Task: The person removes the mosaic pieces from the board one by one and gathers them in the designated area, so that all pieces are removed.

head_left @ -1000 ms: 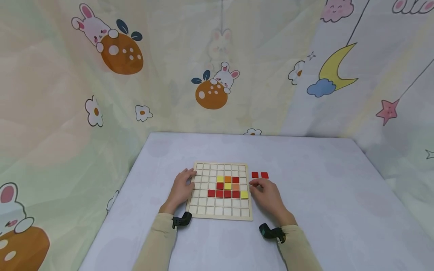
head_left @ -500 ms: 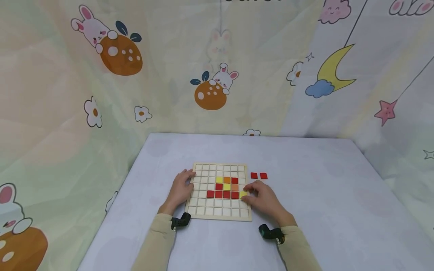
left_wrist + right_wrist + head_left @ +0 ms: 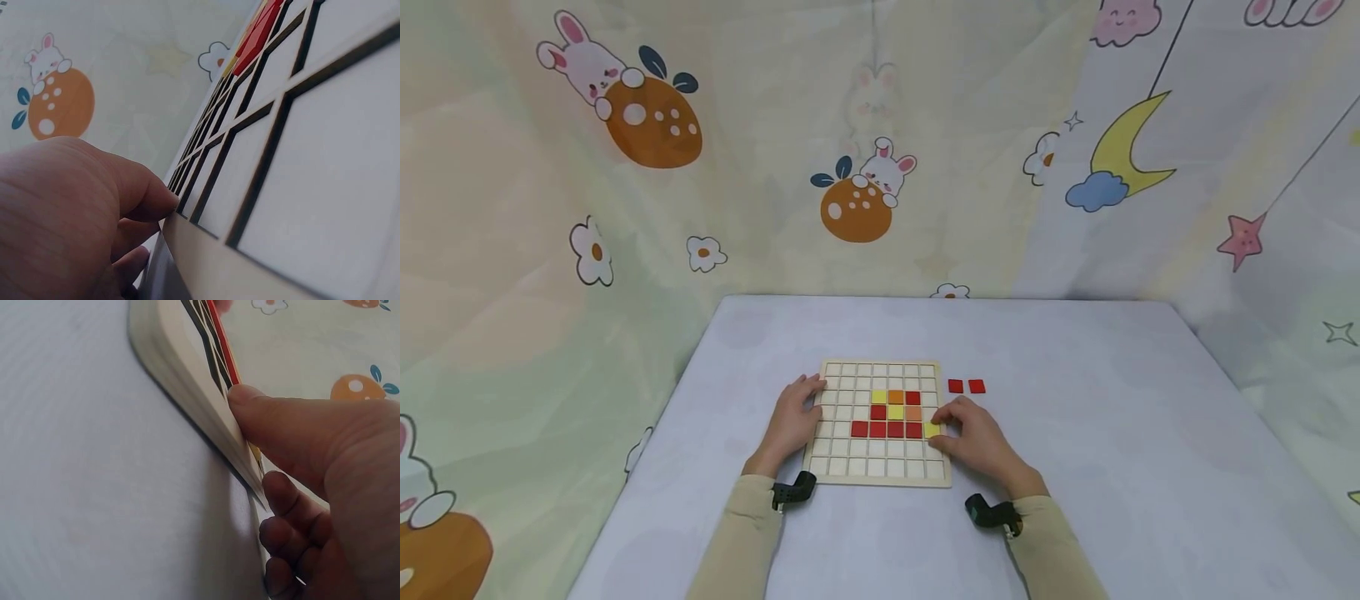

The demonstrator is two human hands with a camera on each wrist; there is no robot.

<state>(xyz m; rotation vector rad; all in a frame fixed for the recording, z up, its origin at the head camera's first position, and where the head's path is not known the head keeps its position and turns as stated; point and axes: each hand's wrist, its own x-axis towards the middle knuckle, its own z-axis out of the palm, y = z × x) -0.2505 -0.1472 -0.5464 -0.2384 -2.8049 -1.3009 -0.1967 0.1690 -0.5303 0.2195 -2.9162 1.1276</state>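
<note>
A pale wooden grid board (image 3: 880,468) lies flat on the table. Coloured square tiles fill some of its cells: several red ones (image 3: 877,429), yellow (image 3: 896,412) and orange (image 3: 896,397). My right hand (image 3: 981,442) is at the board's right side, thumb and index finger at opposite edges of a yellow tile (image 3: 932,430) at the end of the red row. In the right wrist view the thumb partly hides this tile. Against the board's left edge rests my left hand (image 3: 790,423), its thumb and fingertips touching the rim (image 3: 194,250).
Two loose red tiles (image 3: 966,386) lie on the table just beyond the right hand. A white cloth covers the table (image 3: 1097,400). Behind it hangs a fabric backdrop (image 3: 760,183) printed with rabbits. Each wrist wears a black camera (image 3: 992,512).
My right hand has moved left from beside the board onto the yellow tile at the row's end, thumb and index finger closing on it. The left hand stays at the rim.
</note>
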